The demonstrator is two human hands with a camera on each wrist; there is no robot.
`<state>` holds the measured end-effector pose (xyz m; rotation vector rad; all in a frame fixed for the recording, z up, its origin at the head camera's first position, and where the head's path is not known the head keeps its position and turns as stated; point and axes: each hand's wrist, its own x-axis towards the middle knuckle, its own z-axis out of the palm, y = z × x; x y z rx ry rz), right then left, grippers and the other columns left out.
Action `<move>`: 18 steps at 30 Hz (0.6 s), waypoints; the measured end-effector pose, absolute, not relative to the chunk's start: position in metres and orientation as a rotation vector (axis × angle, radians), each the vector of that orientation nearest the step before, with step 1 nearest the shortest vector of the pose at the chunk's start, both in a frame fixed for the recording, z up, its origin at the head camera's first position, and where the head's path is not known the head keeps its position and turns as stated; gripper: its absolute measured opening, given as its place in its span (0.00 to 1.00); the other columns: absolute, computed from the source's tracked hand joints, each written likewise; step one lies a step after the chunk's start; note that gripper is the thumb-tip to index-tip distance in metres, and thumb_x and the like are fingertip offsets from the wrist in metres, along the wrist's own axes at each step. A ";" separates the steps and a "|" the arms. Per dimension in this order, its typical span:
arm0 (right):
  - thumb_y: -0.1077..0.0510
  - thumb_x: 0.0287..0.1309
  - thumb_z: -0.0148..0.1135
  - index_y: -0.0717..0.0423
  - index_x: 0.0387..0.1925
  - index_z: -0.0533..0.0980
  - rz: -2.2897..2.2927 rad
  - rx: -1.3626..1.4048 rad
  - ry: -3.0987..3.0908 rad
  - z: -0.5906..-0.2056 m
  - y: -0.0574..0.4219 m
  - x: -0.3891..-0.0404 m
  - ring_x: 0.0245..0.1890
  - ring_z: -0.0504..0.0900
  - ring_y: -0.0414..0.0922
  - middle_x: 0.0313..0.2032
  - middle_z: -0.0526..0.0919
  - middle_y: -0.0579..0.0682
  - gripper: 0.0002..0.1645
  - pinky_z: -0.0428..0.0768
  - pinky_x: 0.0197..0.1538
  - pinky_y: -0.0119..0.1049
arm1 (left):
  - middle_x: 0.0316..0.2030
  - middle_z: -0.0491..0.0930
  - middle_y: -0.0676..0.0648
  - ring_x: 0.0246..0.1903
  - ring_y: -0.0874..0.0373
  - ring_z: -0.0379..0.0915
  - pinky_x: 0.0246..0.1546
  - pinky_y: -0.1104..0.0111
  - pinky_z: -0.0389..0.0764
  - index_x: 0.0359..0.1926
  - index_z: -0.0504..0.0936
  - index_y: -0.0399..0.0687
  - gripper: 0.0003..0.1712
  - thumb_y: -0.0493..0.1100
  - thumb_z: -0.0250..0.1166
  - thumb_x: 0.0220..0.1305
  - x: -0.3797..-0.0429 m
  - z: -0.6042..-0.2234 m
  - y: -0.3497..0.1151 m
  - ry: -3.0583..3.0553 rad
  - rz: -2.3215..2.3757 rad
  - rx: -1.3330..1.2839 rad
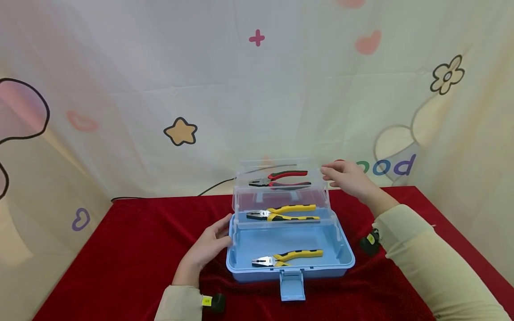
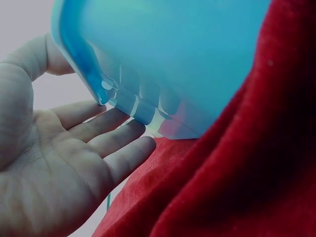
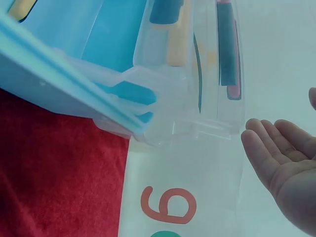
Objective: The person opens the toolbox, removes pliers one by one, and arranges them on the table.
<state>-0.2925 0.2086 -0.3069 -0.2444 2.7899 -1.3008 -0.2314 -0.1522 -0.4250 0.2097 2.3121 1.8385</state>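
A blue toolbox (image 1: 257, 275) stands open, its clear tiered trays (image 1: 319, 195) raised at the back. Red-and-black pliers (image 1: 288, 174) lie in the upper tray, with yellow-and-black pliers (image 1: 293, 208) in the one below. Another yellow-handled pair of pliers (image 1: 301, 254) rests in the blue base. My left hand (image 1: 206, 245) is at the box's left side, its straight fingertips against the outer wall and the thumb by the rim in the left wrist view. Beside the upper tray's right end, my right hand (image 1: 348, 178) holds nothing, its fingers (image 3: 259, 148) loosely extended.
The blue front latch (image 1: 292, 287) hangs down over the red cloth (image 1: 152, 249) covering the table. Behind the box hangs a printed pale curtain (image 1: 217, 89). A thin dark cable (image 1: 217, 183) runs along the table's back edge.
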 end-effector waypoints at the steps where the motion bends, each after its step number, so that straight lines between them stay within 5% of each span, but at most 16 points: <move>1: 0.40 0.65 0.48 0.61 0.66 0.61 -1.298 -0.242 2.789 -0.307 0.207 -0.293 0.58 0.74 0.59 0.61 0.69 0.64 0.38 0.75 0.59 0.50 | 0.67 0.64 0.42 0.64 0.43 0.65 0.58 0.51 0.73 0.71 0.57 0.45 0.44 0.36 0.60 0.51 -0.231 -0.425 -0.152 2.310 1.840 0.204; 18: 0.41 0.66 0.47 0.60 0.66 0.62 -1.274 -0.206 2.759 -0.300 0.192 -0.307 0.57 0.74 0.59 0.62 0.69 0.64 0.36 0.73 0.61 0.53 | 0.67 0.65 0.42 0.64 0.42 0.64 0.57 0.51 0.73 0.71 0.58 0.46 0.44 0.37 0.60 0.51 -0.231 -0.425 -0.153 2.327 1.833 0.193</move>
